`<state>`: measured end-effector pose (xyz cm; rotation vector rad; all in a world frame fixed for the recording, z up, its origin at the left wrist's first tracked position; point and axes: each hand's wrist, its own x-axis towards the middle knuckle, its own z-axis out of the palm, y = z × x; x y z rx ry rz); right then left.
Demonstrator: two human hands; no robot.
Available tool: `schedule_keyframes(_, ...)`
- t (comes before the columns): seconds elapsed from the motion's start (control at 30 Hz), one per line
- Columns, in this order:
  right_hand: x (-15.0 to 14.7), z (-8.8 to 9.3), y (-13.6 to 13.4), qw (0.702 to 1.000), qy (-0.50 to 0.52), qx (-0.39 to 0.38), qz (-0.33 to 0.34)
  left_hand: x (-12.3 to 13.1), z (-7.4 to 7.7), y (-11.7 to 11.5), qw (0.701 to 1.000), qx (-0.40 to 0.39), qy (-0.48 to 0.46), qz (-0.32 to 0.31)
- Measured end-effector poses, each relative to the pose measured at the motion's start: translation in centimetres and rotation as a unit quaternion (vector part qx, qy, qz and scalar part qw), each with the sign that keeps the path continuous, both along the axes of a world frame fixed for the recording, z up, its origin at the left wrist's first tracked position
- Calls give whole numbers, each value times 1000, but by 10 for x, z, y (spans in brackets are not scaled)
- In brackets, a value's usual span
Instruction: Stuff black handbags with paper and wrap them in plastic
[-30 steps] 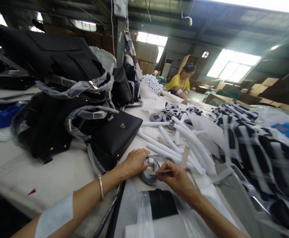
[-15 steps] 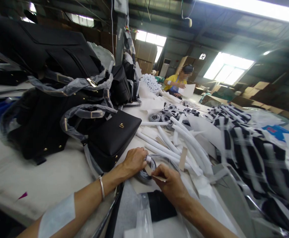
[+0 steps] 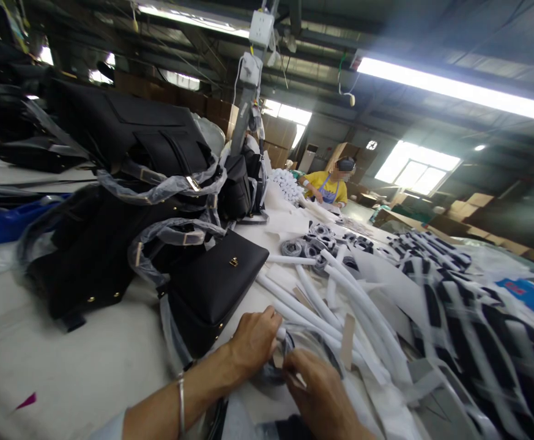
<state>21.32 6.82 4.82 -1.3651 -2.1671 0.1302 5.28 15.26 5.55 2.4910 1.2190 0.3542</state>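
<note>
My left hand is closed on a coiled grey strap, thumb and fingers pressed together at its upper edge. A beige paper strip lies across the middle of the coil. My right hand pinches the strip's near end, its fingertips almost touching my left hand. Part of the coil is hidden behind the fingers. Just beyond my left hand is a black bag with a small gold emblem and a plastic-wrapped strap. White tubes lie to the right of the coil, with a loose beige strip on them.
Black bags are piled at the left, by a blue object. More coiled straps lie beyond the tubes. Wrapped black-and-white straps cover the right side. A person in yellow works at the far end of the table.
The camera has tilted up, so the hands and table sit lower in view. Both hands stay at the coil. The far person has lowered the white sheet.
</note>
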Motion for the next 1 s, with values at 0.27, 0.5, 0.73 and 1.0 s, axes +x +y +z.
schedule_keyframes(0.27, -4, -2, 25, 977, -133, 168, -19, 6, 0, -2, 1000, -5, -15, 4)
schedule_keyframes(0.5, 1, -20, 47, 992, -101, 78, 21, 2, -13, 6, 997, -34, -57, 30)
schedule_keyframes(0.73, 5, -22, 52, 990, -140, -26, 1, -9, -11, 19, 988, -108, -109, 28)
schedule_keyframes(1.0, 10, -11, 47, 978, -196, 60, 33, -8, -6, 34, 978, -166, -118, 51)
